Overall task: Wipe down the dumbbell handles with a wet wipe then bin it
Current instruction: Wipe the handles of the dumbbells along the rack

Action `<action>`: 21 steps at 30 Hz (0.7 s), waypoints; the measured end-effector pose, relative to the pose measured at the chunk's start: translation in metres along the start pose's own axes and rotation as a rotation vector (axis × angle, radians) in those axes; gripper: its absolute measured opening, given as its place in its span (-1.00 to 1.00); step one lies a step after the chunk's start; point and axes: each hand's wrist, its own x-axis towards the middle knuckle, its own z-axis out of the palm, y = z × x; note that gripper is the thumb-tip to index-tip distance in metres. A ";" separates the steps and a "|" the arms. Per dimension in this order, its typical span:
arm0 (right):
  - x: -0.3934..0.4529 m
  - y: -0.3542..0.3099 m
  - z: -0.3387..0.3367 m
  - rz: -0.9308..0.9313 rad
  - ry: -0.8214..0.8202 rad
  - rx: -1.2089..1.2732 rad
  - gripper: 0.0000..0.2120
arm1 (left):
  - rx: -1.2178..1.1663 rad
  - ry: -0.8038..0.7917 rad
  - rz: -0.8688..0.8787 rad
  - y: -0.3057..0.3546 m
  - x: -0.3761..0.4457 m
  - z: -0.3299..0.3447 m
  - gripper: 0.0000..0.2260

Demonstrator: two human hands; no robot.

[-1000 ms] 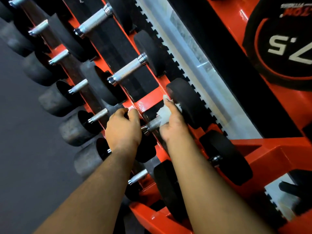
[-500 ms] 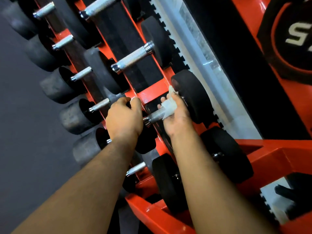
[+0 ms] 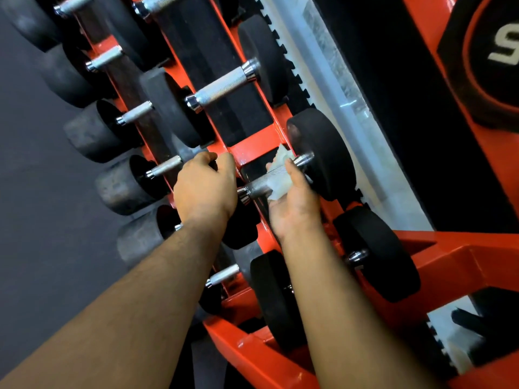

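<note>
A black dumbbell with a knurled steel handle (image 3: 257,188) lies on the orange rack's upper tier. My right hand (image 3: 293,204) cups that handle from below, palm up, and grips a white wet wipe (image 3: 278,178) wrapped around the bar near its far black head (image 3: 323,153). My left hand (image 3: 206,188) curls over the near black head of the same dumbbell, which it mostly hides.
The orange rack (image 3: 252,146) holds more dumbbells: one above (image 3: 222,88), one below (image 3: 376,258), and a lower tier of several grey-ended ones (image 3: 123,185) at left. Dark floor (image 3: 33,226) lies left. A black weight plate with white lettering (image 3: 497,54) sits top right.
My right hand has rolled under the handle and slid the wipe a little toward the near end, exposing the chrome collar by the far head. My left hand keeps its hold.
</note>
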 end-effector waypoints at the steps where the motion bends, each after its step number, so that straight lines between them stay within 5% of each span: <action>1: -0.002 0.004 -0.002 -0.008 0.044 0.019 -0.84 | -0.001 0.004 0.002 0.000 0.001 0.000 -0.63; 7: 0.005 -0.008 0.015 0.025 -0.087 -0.036 -0.80 | -0.007 0.004 0.006 0.000 -0.001 0.000 -0.65; 13: -0.008 0.016 -0.009 -0.030 0.109 0.012 -0.80 | -0.020 -0.007 -0.020 0.001 -0.001 -0.001 -0.72; 21: -0.005 0.021 0.008 -0.008 0.040 -0.253 -0.55 | -0.004 -0.009 -0.014 0.001 0.000 -0.001 -0.69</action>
